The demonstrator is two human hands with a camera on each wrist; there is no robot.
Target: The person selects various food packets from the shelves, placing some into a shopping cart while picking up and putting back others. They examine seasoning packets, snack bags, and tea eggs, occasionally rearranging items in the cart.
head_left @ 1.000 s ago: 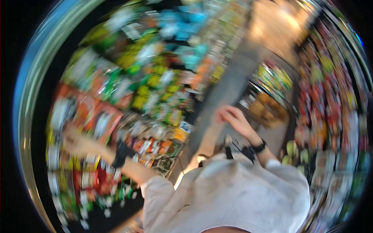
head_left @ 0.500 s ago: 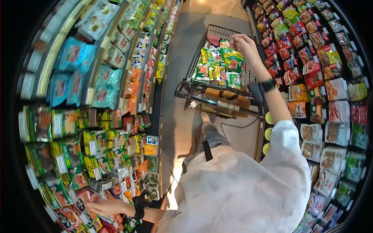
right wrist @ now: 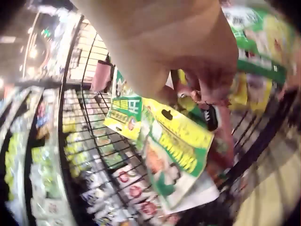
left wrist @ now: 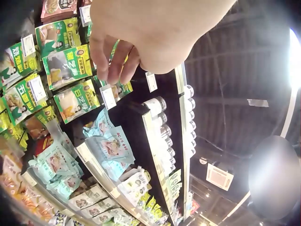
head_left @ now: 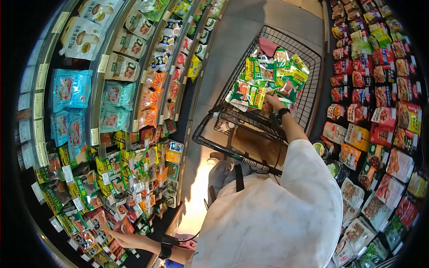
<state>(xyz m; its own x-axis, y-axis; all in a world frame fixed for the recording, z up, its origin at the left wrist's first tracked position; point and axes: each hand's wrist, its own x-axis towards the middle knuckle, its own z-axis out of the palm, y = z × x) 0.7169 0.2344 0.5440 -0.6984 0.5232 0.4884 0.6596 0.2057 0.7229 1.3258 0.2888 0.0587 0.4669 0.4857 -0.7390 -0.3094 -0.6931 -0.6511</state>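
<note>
My right hand (head_left: pixel 271 105) reaches down into the black wire shopping cart (head_left: pixel 315 67), among green and yellow food packets (head_left: pixel 261 69). In the right wrist view its curled fingers (right wrist: pixel 211 87) pinch the top of a reddish packet (right wrist: pixel 221 136) with a black label. Beside that packet lies a green, yellow and white packet (right wrist: pixel 178 155). My left hand (head_left: pixel 125 239) is at the left shelf, close to hanging packets (head_left: pixel 85 241). Seen from the left wrist, its fingers (left wrist: pixel 113 61) hang loosely bent before green and yellow packets (left wrist: pixel 68 66), holding nothing.
Shelves with blue packets (head_left: pixel 71 89) and white pouches (head_left: pixel 82 38) rise on the left. Rows of red and white packs (head_left: pixel 384 116) line the right side. A pink item (head_left: pixel 267 46) lies at the cart's far end. The cart's handle (head_left: pixel 237 158) is just before my body.
My right hand has come down from above the cart to among its packets. The cart now appears nearer. My left hand stays by the hanging packets, shifted slightly right in view.
</note>
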